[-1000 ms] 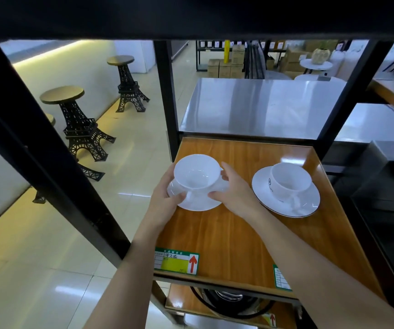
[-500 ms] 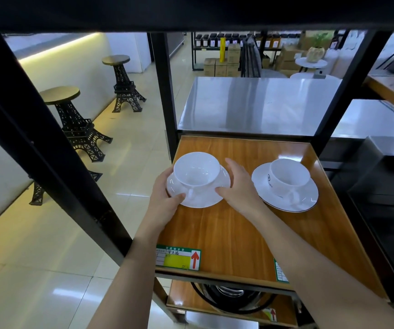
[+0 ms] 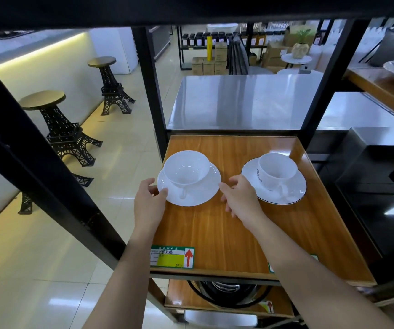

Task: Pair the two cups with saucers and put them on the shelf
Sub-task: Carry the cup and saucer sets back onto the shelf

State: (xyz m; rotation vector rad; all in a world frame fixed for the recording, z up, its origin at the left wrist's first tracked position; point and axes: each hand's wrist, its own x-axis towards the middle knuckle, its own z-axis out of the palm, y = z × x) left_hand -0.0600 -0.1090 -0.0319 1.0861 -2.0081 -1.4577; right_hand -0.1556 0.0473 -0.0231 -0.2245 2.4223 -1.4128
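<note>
On the left of the wooden shelf [image 3: 215, 233] a wide white cup [image 3: 186, 168] sits on a plain white saucer [image 3: 200, 197]. To its right, a taller white cup [image 3: 278, 170] with a small logo stands on a dark-rimmed saucer [image 3: 294, 192]. My left hand [image 3: 149, 201] is at the plain saucer's left rim, its thumb tip just touching the edge. My right hand [image 3: 237, 198] hovers between the two saucers with its fingers spread, one fingertip at the plain saucer's right rim. Neither hand grips anything.
Black metal posts [image 3: 152, 91] frame the shelf, and a dark beam crosses overhead. A steel table [image 3: 243, 100] lies behind. A black appliance [image 3: 381, 186] is at the right. Tower-shaped stools [image 3: 63, 129] stand on the tiled floor at the left. A lower shelf holds a round dark object [image 3: 227, 293].
The plain saucer with its cup has come to rest on the shelf. Both hands have let go of it and drawn back toward me.
</note>
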